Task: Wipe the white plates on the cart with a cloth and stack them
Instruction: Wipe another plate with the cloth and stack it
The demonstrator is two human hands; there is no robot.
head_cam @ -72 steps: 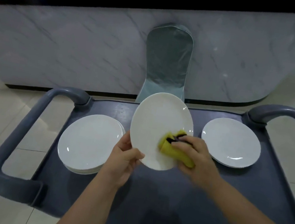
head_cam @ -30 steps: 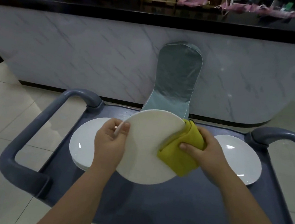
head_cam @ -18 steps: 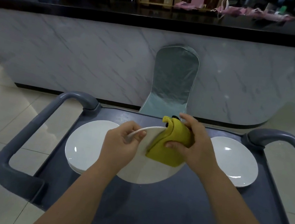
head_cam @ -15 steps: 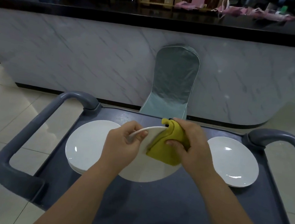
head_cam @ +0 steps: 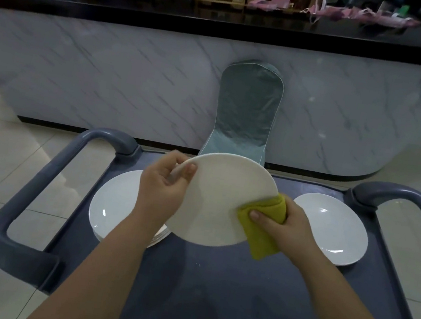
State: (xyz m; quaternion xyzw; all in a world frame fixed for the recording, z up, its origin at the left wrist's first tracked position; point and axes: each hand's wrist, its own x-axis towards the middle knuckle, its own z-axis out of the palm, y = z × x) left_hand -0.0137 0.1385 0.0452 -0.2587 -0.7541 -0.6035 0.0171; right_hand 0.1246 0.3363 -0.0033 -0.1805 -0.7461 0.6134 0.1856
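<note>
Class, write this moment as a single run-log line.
left hand: grips held plate rim | right hand: presses yellow cloth on plate edge | stack: left on cart | single plate: right

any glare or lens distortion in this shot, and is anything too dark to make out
Head view: small bright glints on the lone right plate and the left stack; the wide lens bows the counter edge and cart handles; the shelves behind the counter are dim, contents hard to identify; the held plate stays matte, without glare.
</note>
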